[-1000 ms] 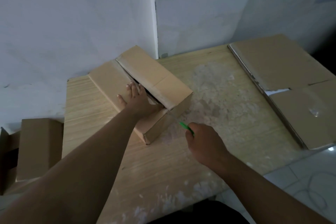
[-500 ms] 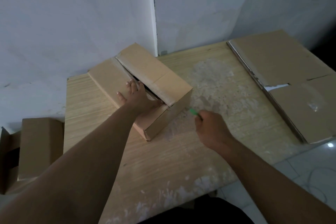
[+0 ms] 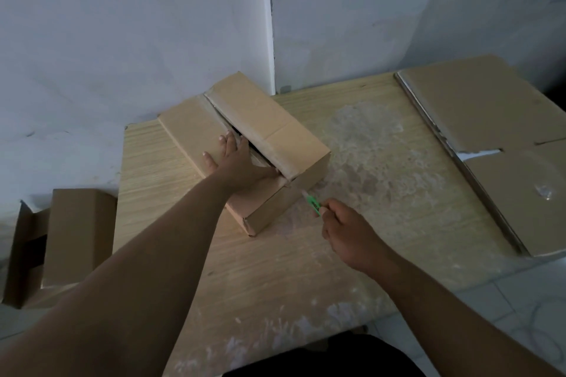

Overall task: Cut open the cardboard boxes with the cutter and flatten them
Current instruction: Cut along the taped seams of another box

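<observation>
Your cardboard box (image 3: 254, 122) at the far left corner of the table (image 3: 275, 278) is plain tan-brown with a dark slit along its top seam, and the cutter (image 3: 313, 202) shows a bright green body with a pale blade tip. The table is light wood with fine straight grain, mottled by whitish, chalky patches across its middle and near edge. Along its right edge the flattened cardboard (image 3: 490, 119) is the same plain brown with a white torn strip.
</observation>
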The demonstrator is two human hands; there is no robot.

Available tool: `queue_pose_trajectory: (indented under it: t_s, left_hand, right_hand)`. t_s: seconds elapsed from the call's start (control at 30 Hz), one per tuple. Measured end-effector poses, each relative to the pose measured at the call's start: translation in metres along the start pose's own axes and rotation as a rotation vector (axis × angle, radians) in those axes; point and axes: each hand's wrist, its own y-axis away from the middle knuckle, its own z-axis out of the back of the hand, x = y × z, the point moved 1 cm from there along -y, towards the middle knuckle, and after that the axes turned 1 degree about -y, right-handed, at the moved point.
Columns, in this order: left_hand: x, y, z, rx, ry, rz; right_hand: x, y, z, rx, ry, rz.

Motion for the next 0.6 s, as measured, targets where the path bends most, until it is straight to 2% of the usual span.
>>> queue_pose_trajectory:
  t_s: [0.07, 0.13, 0.3, 0.6]
  left_hand:
    - [0.001, -0.002, 0.005, 0.002, 0.061, -0.014]
    - [0.003, -0.002, 0.005, -0.027, 0.088, -0.011]
    - [0.001, -0.001, -0.005, -0.044, -0.02, 0.014]
    - [0.001, 0.003, -0.004, -0.042, -0.025, -0.004]
  right_hand:
    - [0.001, -0.001, -0.005, 0.007, -0.32, -0.151]
    - [0.001, -0.004, -0.008, -0.012, -0.456, -0.213]
    - [0.002, -0.017, -0.013, -0.02, -0.489, -0.182]
    - [-0.007, -0.027, -0.038, -0.058, -0.388, -0.107]
